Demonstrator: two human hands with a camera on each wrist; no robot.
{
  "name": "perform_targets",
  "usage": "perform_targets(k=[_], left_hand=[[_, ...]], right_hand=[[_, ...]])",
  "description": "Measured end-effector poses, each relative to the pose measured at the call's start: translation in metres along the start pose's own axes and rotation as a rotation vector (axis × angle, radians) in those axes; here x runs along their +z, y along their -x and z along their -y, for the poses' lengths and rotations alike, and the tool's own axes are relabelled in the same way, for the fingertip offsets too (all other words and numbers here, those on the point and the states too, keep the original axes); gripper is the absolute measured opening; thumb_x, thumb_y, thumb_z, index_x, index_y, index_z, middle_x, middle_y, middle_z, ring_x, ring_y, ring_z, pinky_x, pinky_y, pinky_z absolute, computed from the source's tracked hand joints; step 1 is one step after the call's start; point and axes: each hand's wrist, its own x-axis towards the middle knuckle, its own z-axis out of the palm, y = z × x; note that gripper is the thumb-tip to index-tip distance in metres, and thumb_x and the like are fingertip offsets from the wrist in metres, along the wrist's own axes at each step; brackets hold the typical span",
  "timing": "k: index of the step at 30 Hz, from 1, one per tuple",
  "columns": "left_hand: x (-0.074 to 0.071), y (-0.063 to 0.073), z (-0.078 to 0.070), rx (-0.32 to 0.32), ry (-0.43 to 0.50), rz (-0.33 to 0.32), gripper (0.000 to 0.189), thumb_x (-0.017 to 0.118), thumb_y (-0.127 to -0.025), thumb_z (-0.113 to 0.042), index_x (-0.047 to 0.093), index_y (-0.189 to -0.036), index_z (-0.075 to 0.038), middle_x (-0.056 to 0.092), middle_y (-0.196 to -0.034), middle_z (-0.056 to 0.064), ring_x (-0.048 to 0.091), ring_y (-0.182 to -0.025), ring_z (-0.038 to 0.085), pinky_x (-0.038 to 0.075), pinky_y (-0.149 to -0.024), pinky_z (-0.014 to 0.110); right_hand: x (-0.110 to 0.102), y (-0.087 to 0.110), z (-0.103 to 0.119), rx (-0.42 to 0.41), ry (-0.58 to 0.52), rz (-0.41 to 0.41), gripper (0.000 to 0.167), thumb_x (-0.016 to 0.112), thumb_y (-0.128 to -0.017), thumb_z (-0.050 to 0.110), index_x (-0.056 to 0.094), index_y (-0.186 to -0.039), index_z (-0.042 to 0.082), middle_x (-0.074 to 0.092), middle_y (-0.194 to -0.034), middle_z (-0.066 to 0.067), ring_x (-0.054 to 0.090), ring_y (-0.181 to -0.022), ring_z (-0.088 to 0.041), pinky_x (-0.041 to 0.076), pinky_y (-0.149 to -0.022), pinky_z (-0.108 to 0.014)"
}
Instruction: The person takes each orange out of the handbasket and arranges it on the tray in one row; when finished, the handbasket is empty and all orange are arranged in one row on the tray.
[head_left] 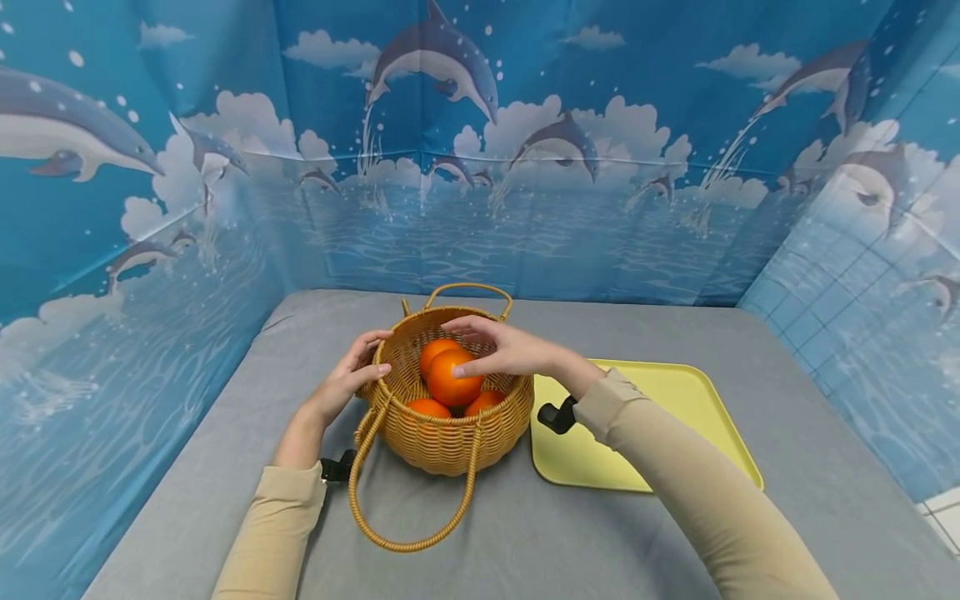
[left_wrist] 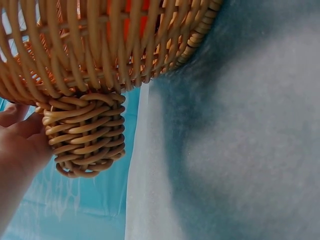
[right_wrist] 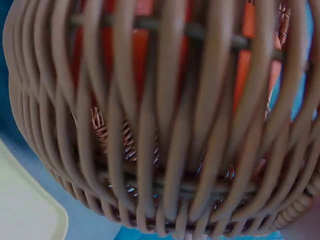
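A tan wicker basket [head_left: 442, 446] stands on the grey surface with several oranges inside. On top of the others lies one orange [head_left: 450, 387]. My left hand [head_left: 347, 375] holds the basket's left rim, thumb and fingertips reaching over it; in the left wrist view that hand [left_wrist: 22, 145] is beside a woven lug [left_wrist: 85, 135] on the basket's side. Over the basket's opening is my right hand [head_left: 502, 346], its thumb in front of the top orange and its fingers spread above and behind it. The right wrist view is filled by the basket's weave [right_wrist: 170, 100], orange showing through the gaps.
To the basket's right, partly under my right forearm, lies a yellow tray [head_left: 675, 392]. One basket handle [head_left: 420, 546] flops toward me onto the grey cloth [head_left: 525, 542]; the other handle [head_left: 468, 286] stands up at the back. A dolphin-print curtain [head_left: 480, 225] closes off the back and sides.
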Motion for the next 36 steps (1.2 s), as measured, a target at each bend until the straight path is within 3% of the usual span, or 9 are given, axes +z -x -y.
perform_targets(k=[15, 22, 36], left_hand=[[0.001, 0.000, 0.000, -0.010, 0.002, -0.001, 0.051, 0.050, -0.093, -0.011, 0.030, -0.141, -0.009, 0.029, -0.143, 0.021, 0.032, -0.124, 0.041, 0.037, -0.091, 0.038], [0.002, 0.000, 0.000, -0.001, -0.001, -0.011, 0.052, 0.050, -0.092, -0.012, 0.030, -0.140, -0.009, 0.030, -0.141, 0.020, 0.032, -0.122, 0.044, 0.038, -0.089, 0.036], [0.003, 0.000, 0.002, -0.002, 0.002, -0.022, 0.053, 0.050, -0.092, -0.011, 0.030, -0.140, -0.007, 0.030, -0.140, 0.023, 0.032, -0.122, 0.043, 0.037, -0.091, 0.038]], right_hand=[[0.002, -0.010, -0.004, 0.027, 0.027, 0.041, 0.062, 0.071, -0.085, 0.022, 0.041, -0.139, 0.015, 0.036, -0.144, -0.009, 0.027, -0.135, -0.034, 0.025, -0.105, -0.050], [0.000, -0.015, -0.005, 0.043, 0.111, 0.066, 0.062, 0.074, -0.082, 0.022, 0.046, -0.135, 0.007, 0.045, -0.137, -0.010, 0.040, -0.126, -0.025, 0.035, -0.100, -0.046], [-0.002, -0.021, -0.008, 0.091, 0.161, 0.104, 0.059, 0.077, -0.079, 0.020, 0.052, -0.132, 0.012, 0.047, -0.134, -0.003, 0.049, -0.114, -0.020, 0.042, -0.091, -0.034]])
